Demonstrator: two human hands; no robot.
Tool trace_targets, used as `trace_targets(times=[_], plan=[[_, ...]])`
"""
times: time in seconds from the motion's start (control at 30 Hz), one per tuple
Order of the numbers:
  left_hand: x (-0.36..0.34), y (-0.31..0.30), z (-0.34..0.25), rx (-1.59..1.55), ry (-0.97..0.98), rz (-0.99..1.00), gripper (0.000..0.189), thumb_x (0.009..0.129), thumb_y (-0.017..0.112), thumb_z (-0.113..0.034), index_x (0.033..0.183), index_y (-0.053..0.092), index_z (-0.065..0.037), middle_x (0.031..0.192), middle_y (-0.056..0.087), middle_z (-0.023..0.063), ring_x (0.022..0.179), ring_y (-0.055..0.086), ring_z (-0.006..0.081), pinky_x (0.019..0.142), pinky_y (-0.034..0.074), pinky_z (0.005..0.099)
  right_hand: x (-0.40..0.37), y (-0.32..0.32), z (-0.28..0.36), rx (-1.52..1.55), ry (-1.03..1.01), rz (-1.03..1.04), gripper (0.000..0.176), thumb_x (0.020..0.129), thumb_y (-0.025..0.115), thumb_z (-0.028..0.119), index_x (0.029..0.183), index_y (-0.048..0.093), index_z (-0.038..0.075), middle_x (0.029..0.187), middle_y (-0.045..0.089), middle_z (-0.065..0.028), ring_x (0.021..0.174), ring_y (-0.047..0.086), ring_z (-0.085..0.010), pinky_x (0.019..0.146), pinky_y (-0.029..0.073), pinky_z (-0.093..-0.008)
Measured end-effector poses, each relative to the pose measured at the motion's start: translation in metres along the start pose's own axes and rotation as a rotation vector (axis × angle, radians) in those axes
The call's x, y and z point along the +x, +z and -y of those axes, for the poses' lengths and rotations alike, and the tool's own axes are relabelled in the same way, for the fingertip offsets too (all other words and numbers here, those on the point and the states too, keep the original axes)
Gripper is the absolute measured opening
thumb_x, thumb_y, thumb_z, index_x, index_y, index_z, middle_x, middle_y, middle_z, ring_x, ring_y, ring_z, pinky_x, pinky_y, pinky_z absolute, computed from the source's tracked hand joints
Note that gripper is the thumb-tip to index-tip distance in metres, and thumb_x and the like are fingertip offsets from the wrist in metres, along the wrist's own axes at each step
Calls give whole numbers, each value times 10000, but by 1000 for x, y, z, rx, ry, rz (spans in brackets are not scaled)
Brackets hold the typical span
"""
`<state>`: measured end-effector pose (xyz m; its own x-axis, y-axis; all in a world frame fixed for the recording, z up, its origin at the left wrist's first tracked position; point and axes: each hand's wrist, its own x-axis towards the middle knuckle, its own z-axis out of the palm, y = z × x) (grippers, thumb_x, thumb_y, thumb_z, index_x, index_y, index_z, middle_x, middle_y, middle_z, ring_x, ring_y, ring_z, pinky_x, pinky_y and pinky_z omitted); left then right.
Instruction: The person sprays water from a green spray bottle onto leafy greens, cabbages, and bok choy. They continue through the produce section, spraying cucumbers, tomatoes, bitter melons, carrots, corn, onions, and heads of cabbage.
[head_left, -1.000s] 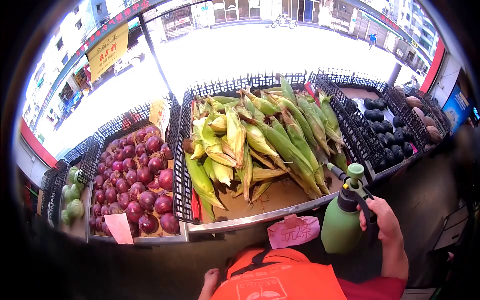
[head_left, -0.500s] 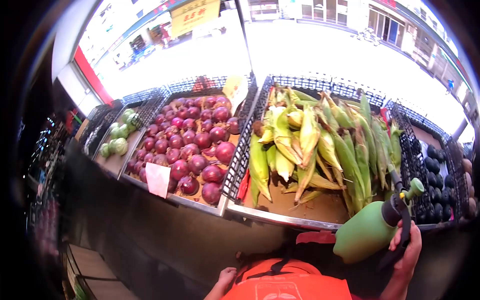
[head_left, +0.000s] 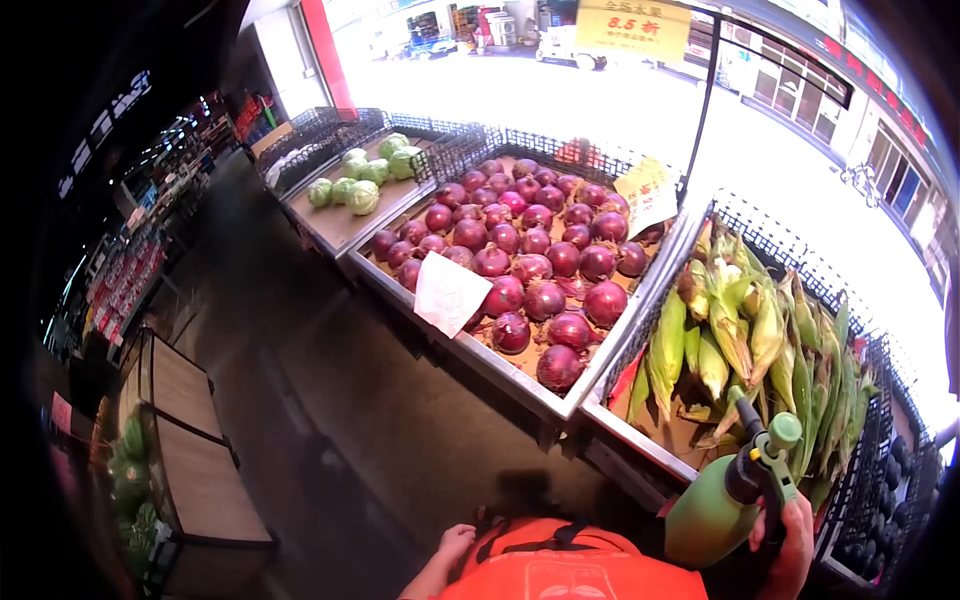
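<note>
My right hand (head_left: 790, 532) is wrapped round the handle of a green pump spray bottle (head_left: 705, 515), which has a black collar and a green pump knob. The bottle leans, its dark nozzle pointing up and left over the front of the corn crate. Ears of corn (head_left: 765, 335) in green husks lie heaped just beyond the nozzle. Low in front of my orange apron (head_left: 570, 565), my left hand (head_left: 457, 541) hangs with its fingers curled in and nothing visible in them. It touches no produce.
Red onions (head_left: 535, 240) fill the middle crate, with a paper sign (head_left: 450, 293) at its front edge. Cabbages (head_left: 363, 180) lie farther left. Dark round produce (head_left: 880, 510) sits at the right. A wooden stand (head_left: 205, 480) stands at lower left, across the dark floor (head_left: 310, 430).
My view has turned left, so the crates have shifted right and more of the shop floor shows. The spray bottle stays in my right hand, now more upright. My left hand stays low.
</note>
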<state>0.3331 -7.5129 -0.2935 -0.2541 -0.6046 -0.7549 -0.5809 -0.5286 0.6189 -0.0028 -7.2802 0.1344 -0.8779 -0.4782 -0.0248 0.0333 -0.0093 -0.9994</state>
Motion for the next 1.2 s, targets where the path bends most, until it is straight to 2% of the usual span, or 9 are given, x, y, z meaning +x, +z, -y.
trace_targets(times=[0.13, 0.17, 0.27, 0.37, 0.5, 0.57, 0.73, 1.07, 1.2], plan=[[9, -45, 31, -104, -54, -105, 231, 777, 545, -80, 992, 614, -33, 857, 627, 65, 707, 583, 129, 637, 481, 248, 24, 66, -20, 98, 179, 460, 436, 756, 573, 357, 900, 501, -48, 543, 504, -75, 434, 453, -114, 416, 357, -227], [8, -56, 36, -135, -69, -136, 227, 778, 547, -78, 989, 614, -33, 852, 626, 64, 702, 584, 130, 632, 482, 248, 31, 83, -22, 88, 264, 546, 414, 730, 601, 328, 912, 525, -36, 696, 569, -89, 516, 519, -116, 509, 391, -223], [-6, -89, 45, -266, -122, -249, 238, 772, 540, -42, 1004, 591, -38, 816, 609, 73, 692, 582, 149, 623, 491, 276, 46, 162, -31, 38, 342, 716, 289, 774, 587, 222, 930, 522, -12, 681, 547, -42, 538, 507, -94, 510, 392, -222], [39, -129, 130, -444, -21, -240, 239, 786, 577, -123, 1015, 590, -58, 836, 613, 59, 685, 588, 173, 607, 497, 299, 56, 234, -54, -34, 353, 874, 201, 825, 571, 178, 944, 526, 23, 681, 540, -20, 574, 505, -73, 526, 394, -211], [66, -178, 104, -490, -46, -291, 230, 789, 574, -127, 1009, 590, -60, 829, 610, 56, 681, 583, 169, 602, 493, 297, 58, 315, -82, -97, 350, 1012, 258, 823, 604, 241, 954, 535, 30, 706, 543, -8, 587, 500, -61, 539, 397, -206], [75, -197, 91, -494, -42, -303, 226, 790, 573, -128, 1005, 590, -62, 825, 609, 54, 678, 581, 167, 599, 490, 296, 57, 345, -87, -82, 367, 1081, 289, 806, 609, 186, 1036, 521, 36, 728, 544, -3, 595, 495, -65, 549, 398, -204], [103, -239, 47, -463, 9, -280, 215, 793, 570, -133, 997, 590, -65, 816, 605, 50, 672, 575, 162, 593, 485, 293, 59, 407, -89, -94, 390, 1190, 310, 793, 629, 250, 1002, 532, 42, 695, 528, 7, 570, 477, -58, 530, 392, -205], [158, -267, -34, -460, 83, -287, 195, 799, 564, -141, 980, 589, -72, 798, 597, 42, 661, 563, 152, 580, 474, 287, 105, 521, -114, -145, 405, 1431, 320, 808, 603, 278, 1002, 534, 33, 690, 538, 2, 629, 498, -67, 557, 386, -214], [182, -281, -67, -504, 82, -346, 187, 802, 561, -145, 973, 588, -75, 790, 594, 39, 656, 558, 148, 574, 469, 285, 139, 578, -118, -173, 415, 1491, 357, 797, 633, 299, 983, 517, 17, 665, 519, -8, 571, 484, -72, 503, 376, -218]])
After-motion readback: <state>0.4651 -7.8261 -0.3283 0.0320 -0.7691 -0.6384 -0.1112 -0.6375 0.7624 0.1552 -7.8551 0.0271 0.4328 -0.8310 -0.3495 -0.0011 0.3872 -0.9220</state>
